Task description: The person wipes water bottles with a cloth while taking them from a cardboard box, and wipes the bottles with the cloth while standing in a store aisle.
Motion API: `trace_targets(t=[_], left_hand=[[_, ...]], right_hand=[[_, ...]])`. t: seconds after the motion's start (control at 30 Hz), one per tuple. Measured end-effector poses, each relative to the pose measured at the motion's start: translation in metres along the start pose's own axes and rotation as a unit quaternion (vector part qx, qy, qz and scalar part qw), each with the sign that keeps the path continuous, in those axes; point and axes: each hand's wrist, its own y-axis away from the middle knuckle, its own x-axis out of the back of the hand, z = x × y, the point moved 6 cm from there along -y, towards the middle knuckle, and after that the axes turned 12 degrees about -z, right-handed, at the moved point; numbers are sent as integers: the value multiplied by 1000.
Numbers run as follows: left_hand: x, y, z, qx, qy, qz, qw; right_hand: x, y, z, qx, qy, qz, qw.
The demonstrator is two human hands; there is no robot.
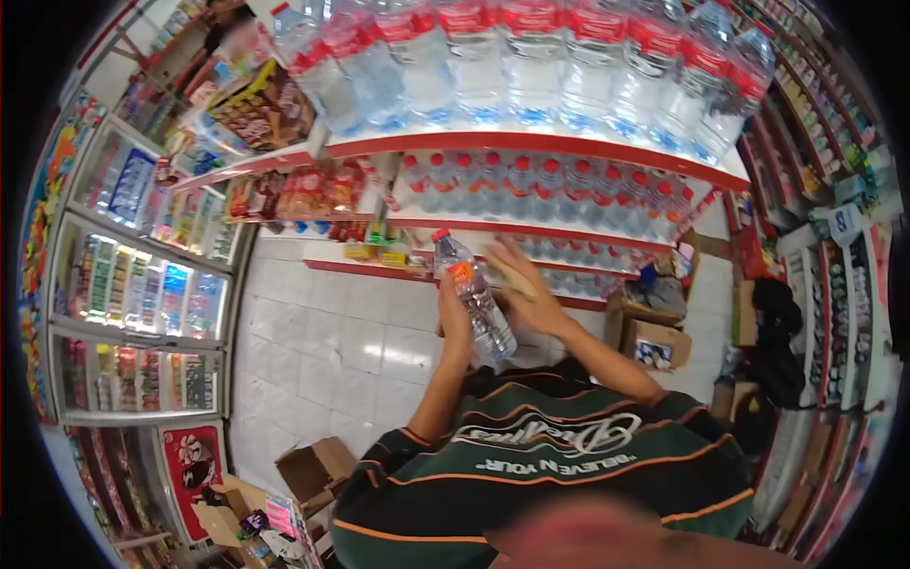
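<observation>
My left hand (454, 318) is wrapped round a clear plastic water bottle (485, 313) with a red cap and an orange mark on its label. The bottle is tilted, its cap pointing up and away from me. Beside it, my right hand (538, 302) holds a flat, pale yellow-tan cloth (512, 276) against the palm and fingers; some motion blur hides its exact shape. Cloth and bottle are close together, and I cannot tell whether they touch. Ahead, a shelf carries a row of small red-capped water bottles (520, 185).
Large water bottles (507, 71) line the red-edged top shelf (531, 142). Lit drink fridges (137, 284) stand at left. Cardboard boxes (654, 343) sit on the right, another open box (318, 469) lower left. White floor tiles (332, 332) show between. Stocked shelves run along the far right.
</observation>
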Motion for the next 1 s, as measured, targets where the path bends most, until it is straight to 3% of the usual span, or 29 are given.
trace_targets(t=[0.07,0.13,0.2,0.3,0.33,0.37,0.4,0.47,0.53,0.6,0.7,0.73,0.83,0.87,0.93,1.0], left_hand=[[-16,21,-17,54,-69,-60,994],[-2,17,-18,87,-39,-47,994],[5,12,14,-16,-32,4,999],[42,-22,26,16,15,-79,997],[36,-23,33,55,39,-131,989],[35,-21,38,48,-5,-73,996],[18,-12,44,37,1,-79,996],[1,10,47,18,-151,-76,985],[-6,16,34,76,-30,-54,995],[-4,-5,37,42,-10,-96,994],[-19,-3,58,62,90,-81,991],[-22,-6,56,52,91,-82,991],[-27,-5,26,96,-19,-102,990],[-36,4,19,64,-75,-103,990],[-50,13,2,21,-35,-70,997],[-39,-8,-7,-15,-32,-65,997]], right_hand=[[-18,-17,-7,10,-8,51,999],[-31,-9,-12,4,-19,34,999],[-55,6,-27,14,-91,-12,996],[-66,18,-27,12,-5,-58,998],[-58,11,-16,8,-36,13,999],[-50,3,-5,9,-68,84,994],[-41,-15,-12,17,-132,134,982],[-44,-32,-24,30,45,131,990],[-54,-38,-47,20,40,106,993],[-58,-22,-50,27,58,50,997],[-65,5,-68,12,78,-45,996],[-58,5,-62,21,81,-49,995],[-17,-14,-51,40,-63,98,992],[-12,-20,-52,45,-64,88,993],[-8,-29,-53,37,63,40,996],[-5,-14,-55,56,70,7,996]])
